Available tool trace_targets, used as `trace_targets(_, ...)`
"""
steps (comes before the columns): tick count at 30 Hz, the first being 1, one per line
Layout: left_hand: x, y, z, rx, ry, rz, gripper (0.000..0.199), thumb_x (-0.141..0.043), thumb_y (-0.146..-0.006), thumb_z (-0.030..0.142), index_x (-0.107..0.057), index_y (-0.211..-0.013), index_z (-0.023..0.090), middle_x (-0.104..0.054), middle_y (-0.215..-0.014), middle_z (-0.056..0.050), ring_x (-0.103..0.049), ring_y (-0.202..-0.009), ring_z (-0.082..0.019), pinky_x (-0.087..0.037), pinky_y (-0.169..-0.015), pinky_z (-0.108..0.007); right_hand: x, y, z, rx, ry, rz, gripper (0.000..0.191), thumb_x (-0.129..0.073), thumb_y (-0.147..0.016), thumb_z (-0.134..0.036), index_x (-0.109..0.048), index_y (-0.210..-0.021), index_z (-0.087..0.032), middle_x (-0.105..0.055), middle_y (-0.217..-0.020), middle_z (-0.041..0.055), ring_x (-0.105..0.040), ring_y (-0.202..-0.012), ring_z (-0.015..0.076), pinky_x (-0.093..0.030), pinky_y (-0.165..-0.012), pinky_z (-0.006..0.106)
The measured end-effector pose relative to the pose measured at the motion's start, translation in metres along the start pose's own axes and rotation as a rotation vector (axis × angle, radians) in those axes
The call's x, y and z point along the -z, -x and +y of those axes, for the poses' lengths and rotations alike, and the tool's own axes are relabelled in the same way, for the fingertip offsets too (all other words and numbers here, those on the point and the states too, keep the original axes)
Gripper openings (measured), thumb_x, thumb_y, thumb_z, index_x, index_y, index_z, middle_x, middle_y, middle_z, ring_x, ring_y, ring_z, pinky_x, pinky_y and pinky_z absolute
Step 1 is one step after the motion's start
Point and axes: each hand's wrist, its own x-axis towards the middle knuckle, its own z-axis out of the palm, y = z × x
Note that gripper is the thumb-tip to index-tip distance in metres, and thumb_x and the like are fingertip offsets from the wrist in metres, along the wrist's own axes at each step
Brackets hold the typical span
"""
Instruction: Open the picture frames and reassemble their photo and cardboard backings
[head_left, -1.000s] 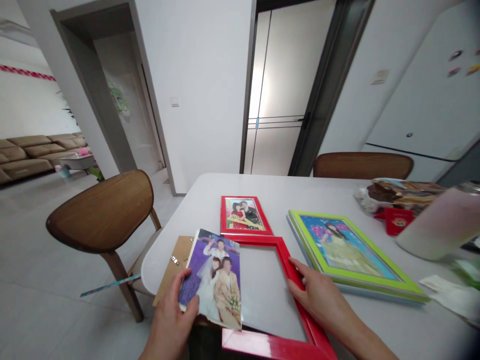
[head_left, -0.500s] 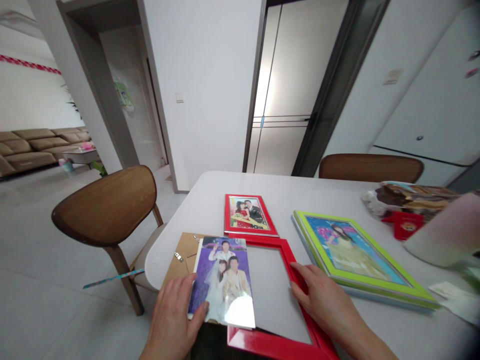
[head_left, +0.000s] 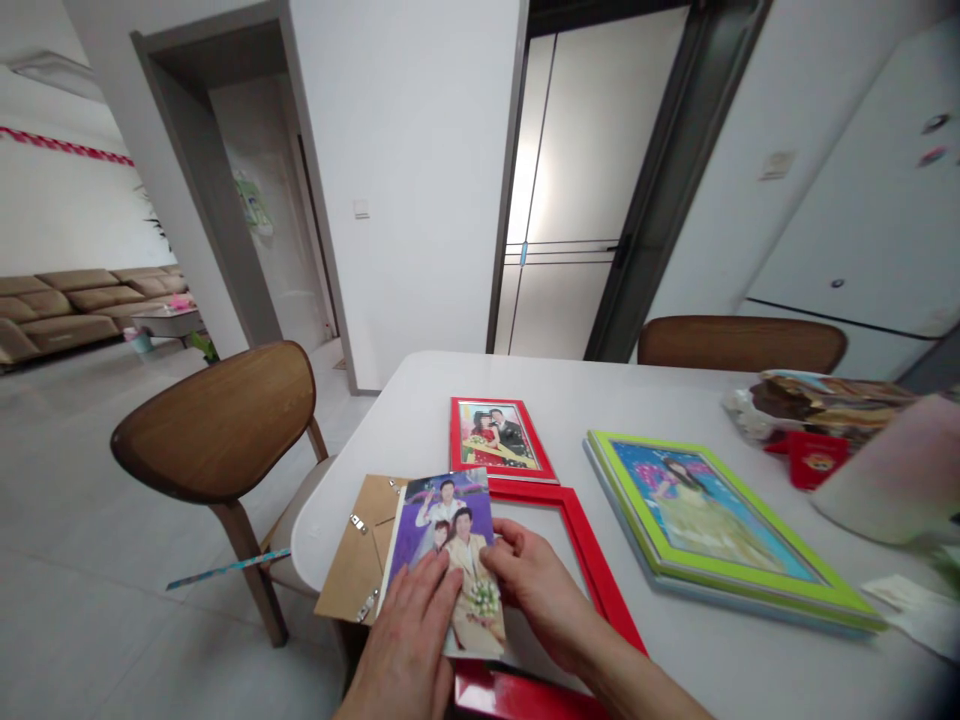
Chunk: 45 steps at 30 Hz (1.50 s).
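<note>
A purple-backed wedding photo (head_left: 471,530) lies partly over a brown backing board (head_left: 356,565) with metal clips and partly over an empty red picture frame (head_left: 600,565). My left hand (head_left: 412,635) rests on the photo's lower left, its fingers stretched out over the surface. At the photo's right edge, my right hand (head_left: 536,590) pinches it between thumb and fingers, above the frame's opening. The lower part of the red frame is partly hidden by my hands and the photo.
A smaller red-framed photo (head_left: 499,440) lies just beyond. To the right are stacked picture frames with a lime-green one (head_left: 720,515) on top, a red packet (head_left: 817,460) and a pinkish container (head_left: 892,470). Wooden chairs (head_left: 225,420) stand at the table (head_left: 600,390).
My right hand has left the red frame's right side and taken the photo's right edge. My left hand has moved right, from the photo's left edge onto its surface.
</note>
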Motion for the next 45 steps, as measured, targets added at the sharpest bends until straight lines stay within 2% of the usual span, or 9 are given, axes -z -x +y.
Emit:
trace_targets(5,0.01,-0.015,0.015,0.019,0.284,0.274,0.049,-0.037,-0.077,0.009,-0.036,-0.124,0.021,-0.041,-0.128,-0.007,-0.036,-0.118,-0.021,-0.031,-0.098,-0.038,-0.006,0.015,-0.024,0.12,-0.001,0.041,0.044,-0.055,-0.07,-0.036,-0.049,-0.11,-0.018,-0.062,-0.092,0.0065,-0.059,-0.068,0.014,-0.046,-0.057,0.025)
trace_targets(9,0.008,-0.031,0.043,0.386,0.801,0.488,0.033,-0.04,-0.083,0.029,-0.049,-0.113,0.02,-0.055,-0.115,-0.005,-0.045,-0.11,-0.022,-0.035,-0.095,-0.035,0.011,0.019,-0.01,0.03,0.025,0.232,0.054,-0.053,-0.069,-0.043,-0.043,-0.117,-0.018,-0.058,-0.105,0.0111,-0.059,-0.084,0.0182,-0.047,-0.068,0.031)
trace_targets(12,-0.005,-0.04,0.059,0.548,1.212,0.474,0.042,-0.045,-0.078,0.044,-0.051,-0.11,0.017,-0.059,-0.108,-0.008,-0.05,-0.105,-0.025,-0.04,-0.09,-0.035,0.03,0.02,0.001,0.025,-0.038,0.248,0.051,-0.046,-0.074,-0.042,-0.041,-0.118,-0.018,-0.059,-0.106,0.012,-0.059,-0.087,0.0208,-0.048,-0.069,0.033)
trace_targets(15,-0.016,-0.041,0.058,0.541,1.383,0.398,0.053,-0.052,-0.074,0.046,-0.044,-0.117,0.016,-0.055,-0.114,-0.011,-0.048,-0.107,-0.025,-0.039,-0.091,-0.035,0.052,0.024,-0.002,0.122,-0.003,0.28,0.048,-0.04,-0.076,-0.037,-0.038,-0.12,-0.019,-0.061,-0.105,0.0102,-0.061,-0.084,0.0219,-0.049,-0.065,0.032)
trace_targets(21,-0.022,-0.023,0.029,0.448,0.85,0.202,0.052,-0.054,-0.071,0.026,-0.04,-0.12,0.015,-0.042,-0.126,-0.013,-0.037,-0.116,-0.025,-0.029,-0.098,-0.04,0.088,0.029,-0.018,-0.059,0.044,0.27,0.053,-0.043,-0.072,-0.024,-0.031,-0.123,-0.015,-0.068,-0.085,0.0079,-0.064,-0.069,0.021,-0.05,-0.059,0.031)
trace_targets(28,-0.032,-0.013,0.018,0.164,0.439,0.023,0.054,-0.053,-0.065,0.014,-0.042,-0.119,0.013,-0.042,-0.126,-0.014,-0.037,-0.116,-0.026,-0.032,-0.097,-0.041,0.083,0.008,-0.011,-0.033,0.209,0.225,0.049,-0.037,-0.074,-0.023,-0.033,-0.122,-0.014,-0.068,-0.082,0.0069,-0.064,-0.067,0.0197,-0.048,-0.058,0.03)
trace_targets(36,-0.04,-0.01,0.008,0.0,0.234,-0.052,0.054,-0.053,-0.068,0.018,-0.04,-0.12,0.011,-0.038,-0.128,-0.017,-0.035,-0.118,-0.026,-0.034,-0.095,-0.039,0.091,0.0,-0.016,0.236,1.251,0.364,0.033,-0.038,-0.075,-0.031,-0.053,-0.101,-0.016,-0.063,-0.094,0.0098,-0.058,-0.084,0.0221,-0.041,-0.07,0.03)
trace_targets(40,-0.023,0.002,-0.006,-0.036,0.088,-0.074,0.064,-0.058,-0.068,0.029,-0.032,-0.125,0.017,-0.035,-0.131,-0.015,-0.032,-0.119,-0.027,-0.033,-0.095,-0.043,0.092,0.003,-0.015,0.199,1.546,0.446,0.032,-0.037,-0.077,-0.032,-0.054,-0.098,-0.015,-0.061,-0.086,0.0108,-0.057,-0.073,0.0211,-0.04,-0.062,0.03)
trace_targets(45,0.009,0.026,-0.051,0.122,-0.265,-0.054,0.077,-0.064,-0.059,0.024,-0.028,-0.127,0.021,-0.033,-0.132,-0.014,-0.03,-0.118,-0.035,-0.031,-0.089,-0.059,0.076,0.006,-0.008,0.362,1.504,0.39,0.035,-0.039,-0.077,-0.029,-0.054,-0.104,-0.013,-0.055,-0.101,0.0129,-0.052,-0.091,0.0221,-0.042,-0.076,0.033)
